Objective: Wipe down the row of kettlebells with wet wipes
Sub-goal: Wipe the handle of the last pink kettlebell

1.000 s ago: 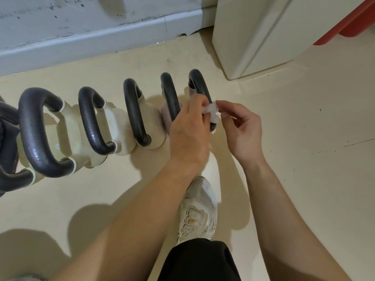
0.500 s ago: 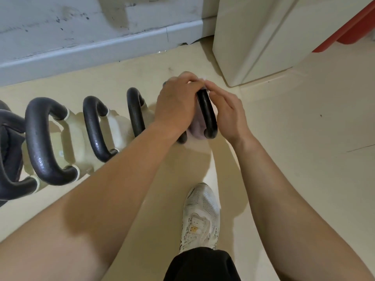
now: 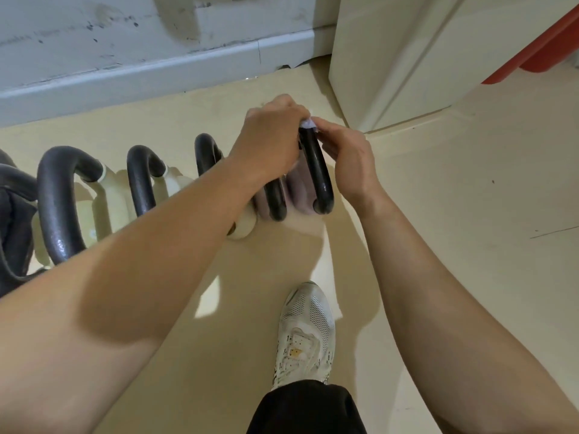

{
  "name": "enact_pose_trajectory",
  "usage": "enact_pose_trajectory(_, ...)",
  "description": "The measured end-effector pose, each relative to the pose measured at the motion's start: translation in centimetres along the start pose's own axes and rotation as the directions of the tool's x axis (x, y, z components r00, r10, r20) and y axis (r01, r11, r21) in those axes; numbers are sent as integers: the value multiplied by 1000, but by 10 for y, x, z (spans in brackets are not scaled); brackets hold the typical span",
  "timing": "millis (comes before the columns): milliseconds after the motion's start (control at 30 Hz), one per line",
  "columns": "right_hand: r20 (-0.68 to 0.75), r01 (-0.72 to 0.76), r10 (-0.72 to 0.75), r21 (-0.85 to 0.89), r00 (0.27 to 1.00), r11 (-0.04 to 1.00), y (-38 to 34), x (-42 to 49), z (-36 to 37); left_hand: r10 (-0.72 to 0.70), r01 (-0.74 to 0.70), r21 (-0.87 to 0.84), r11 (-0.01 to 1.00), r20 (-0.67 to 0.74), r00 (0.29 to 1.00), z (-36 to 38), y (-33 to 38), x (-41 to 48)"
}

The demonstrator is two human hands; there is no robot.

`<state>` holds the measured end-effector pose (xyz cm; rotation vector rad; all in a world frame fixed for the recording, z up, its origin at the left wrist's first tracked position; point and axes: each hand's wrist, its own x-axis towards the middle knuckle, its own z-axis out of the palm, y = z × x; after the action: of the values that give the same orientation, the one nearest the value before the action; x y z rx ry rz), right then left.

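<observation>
Left hand [image 3: 269, 136] and right hand [image 3: 347, 158] pinch a white wet wipe [image 3: 307, 123] — pressed atop the rightmost kettlebell [image 3: 299, 191] handle [image 3: 318, 173].

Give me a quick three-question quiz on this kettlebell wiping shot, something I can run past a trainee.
1. True or false: the wet wipe is at the top of the rightmost kettlebell handle.
2. That kettlebell's body is: A cream, B pinkish, C red.
3. Short answer: which hand covers the top of the neighbouring handle?

Key: 1 true; 2 B; 3 the left hand.
</observation>
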<state>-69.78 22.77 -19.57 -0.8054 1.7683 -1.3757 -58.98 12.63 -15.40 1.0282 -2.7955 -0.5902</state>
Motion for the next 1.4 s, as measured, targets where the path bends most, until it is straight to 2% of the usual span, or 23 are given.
enact_pose_trajectory(100, 32, -155, 156, -6, 987, 988, -6, 29, 4, -103, 79, 142, 987, 168, 980, 3, -13, 28)
enact_pose_trajectory(167, 63, -255, 254, 17, 965, 967, -11, 40, 3, -180, 138, 170, 976, 265, 947, 4, -17, 40)
enact_pose_trajectory(300, 135, -353, 336, 130, 932, 927, -11, 52, -5, -250, 286, -24, 958, 416, 874, -5, -24, 58)
enact_pose_trajectory(400, 145, -353, 334, 140, 931, 925, -16, 49, -3, -233, 298, -74, 952, 461, 856, -8, -23, 59)
enact_pose_trajectory(600, 30, -256, 261, 326, 965, 910, -25, 33, -6, -204, 229, -58, 972, 285, 937, -26, -7, 48)
enact_pose_trajectory(733, -17, -152, 171, 374, 985, 915, -24, -8, -6, -36, 19, 95, 995, 179, 983, -31, 17, -2)
enact_pose_trajectory(833, -47, -71, 103, 448, 994, 891, -9, -49, -3, 25, -41, 122, 992, 133, 991, -11, 29, -45)
enact_pose_trajectory(900, -87, -23, 66, 421, 994, 907, 1, -71, -3, 33, -53, 172, 984, 118, 993, 8, 32, -69)
enact_pose_trajectory(1000, -160, 28, 19, 285, 987, 958, 14, -94, -5, 66, -71, 197, 978, 33, 997, 32, 37, -101)
enact_pose_trajectory(1200, -328, -20, 71, 156, 942, 988, 25, -130, -4, 105, -97, 198, 975, -28, 994, 69, 58, -144)
enact_pose_trajectory(1300, -362, -95, 143, 146, 921, 985, 31, -132, 1, 188, -153, 172, 973, -216, 958, 77, 54, -148)
enact_pose_trajectory(1400, -356, -140, 176, 126, 918, 982, 29, -125, 7, 104, -73, 106, 992, -326, 940, 72, 49, -134)
